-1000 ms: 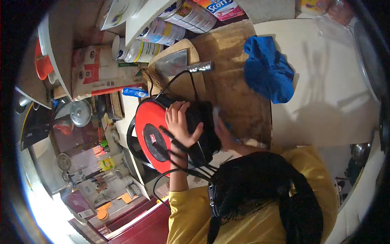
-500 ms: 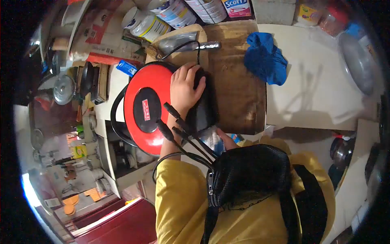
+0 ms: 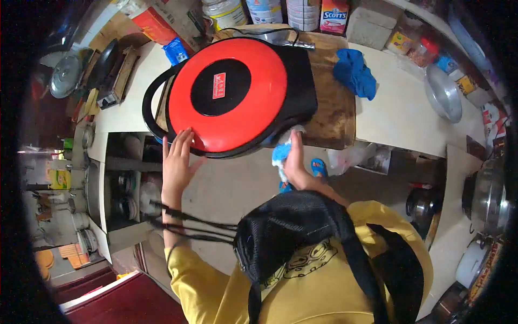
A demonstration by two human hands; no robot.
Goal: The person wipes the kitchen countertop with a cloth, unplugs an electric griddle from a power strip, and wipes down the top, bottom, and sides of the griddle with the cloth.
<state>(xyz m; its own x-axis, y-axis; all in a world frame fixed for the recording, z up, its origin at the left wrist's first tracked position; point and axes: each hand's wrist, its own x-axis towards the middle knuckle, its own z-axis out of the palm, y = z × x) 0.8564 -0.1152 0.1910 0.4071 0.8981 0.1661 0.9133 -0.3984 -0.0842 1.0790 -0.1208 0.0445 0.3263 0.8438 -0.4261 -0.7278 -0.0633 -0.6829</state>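
Red and black plastic fills the middle of my view: the round electric pan [image 3: 186,92], lid down, sitting on the wooden board [image 3: 335,116] that covers part of the desk [image 3: 391,121]. The near rim seems to reach past the front edge of the desk, though I cannot tell how much of the base is supported, or whether it sits quite level.

My left hand [image 3: 179,162] is open, fingers spread, their tips against the near rim beside the black loop handle [image 3: 148,105]; it has hold of nothing. My right hand [image 3: 295,167] is closed around a blue-and-white rag [image 3: 281,154], up against the pan's near right side.

If I press down or pull at that overhanging rim, the pan could tip or slide off towards my feet, since my open fingers would hardly stop it. Hard rubbing from the right might also turn it on the board. Behind it, the cleaver [image 3: 299,45] lies close, so a backward shove could knock it. The crumpled blue cloth [image 3: 354,73] at the board's right could snag under a pan that swings round.
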